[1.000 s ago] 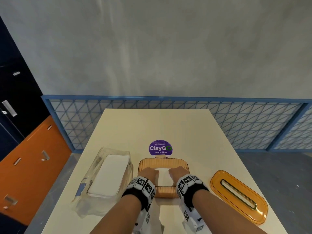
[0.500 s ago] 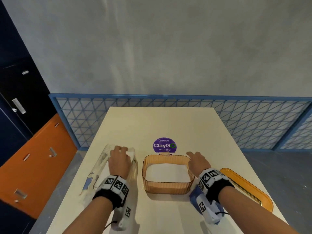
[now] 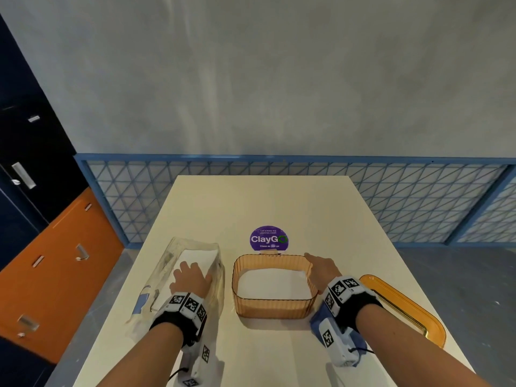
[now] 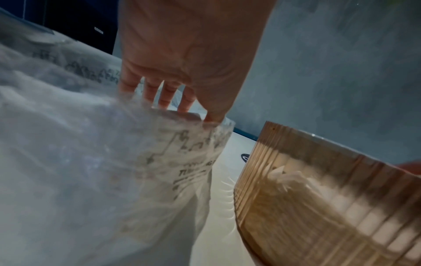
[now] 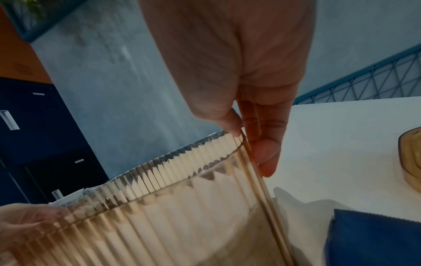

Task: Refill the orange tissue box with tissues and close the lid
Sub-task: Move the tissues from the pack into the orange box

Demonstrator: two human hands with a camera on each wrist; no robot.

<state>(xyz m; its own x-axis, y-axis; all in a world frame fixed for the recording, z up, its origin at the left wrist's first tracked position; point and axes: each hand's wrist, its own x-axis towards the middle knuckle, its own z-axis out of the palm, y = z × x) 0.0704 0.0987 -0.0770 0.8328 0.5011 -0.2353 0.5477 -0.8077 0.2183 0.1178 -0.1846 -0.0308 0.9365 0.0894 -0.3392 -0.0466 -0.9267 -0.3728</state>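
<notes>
The orange ribbed tissue box (image 3: 275, 307) stands open at mid-table with white tissues (image 3: 273, 283) lying flat inside. My right hand (image 3: 321, 270) holds its right wall; in the right wrist view the thumb sits on the rim and the fingers (image 5: 266, 153) lie along the outside of the box (image 5: 159, 216). The orange lid (image 3: 402, 305) lies slot-up to the right. On the left a clear plastic bag (image 3: 167, 275) holds a white tissue stack (image 3: 195, 259). My left hand (image 3: 190, 277) reaches into it with straight fingers (image 4: 166, 97); their tips are hidden behind the plastic (image 4: 91, 162).
A purple round ClayGo sign (image 3: 268, 238) stands just behind the box. The cream table (image 3: 265, 202) runs back to a blue lattice fence (image 3: 391, 196). Orange and dark cabinets (image 3: 55, 261) stand to the left beyond the table's edge.
Both hands have left the inside of the box. The left went to the plastic bag and has drawn back along it; the right went to the box's right wall.
</notes>
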